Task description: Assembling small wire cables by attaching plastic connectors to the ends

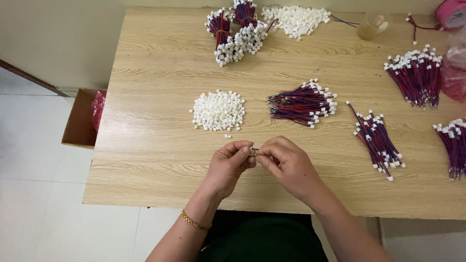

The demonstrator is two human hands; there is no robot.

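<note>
My left hand (231, 162) and my right hand (285, 162) meet over the near middle of the wooden table (160, 160). Both pinch one tiny piece (253, 152) between their fingertips; it is too small to tell exactly what it is. A gold bracelet sits on my left wrist. Just beyond my hands lies a heap of small white plastic connectors (218, 110), with one loose connector (227, 136) nearer to me. To its right lies a bundle of red and blue wires (302, 103) with white ends.
More wire bundles lie at the right (377, 138), far right (416, 73) and right edge (454, 143), and bound ones at the back (233, 29). Another white connector heap (296, 19) and a clear cup (373, 25) stand at the back. A cardboard box (82, 119) sits on the floor at left.
</note>
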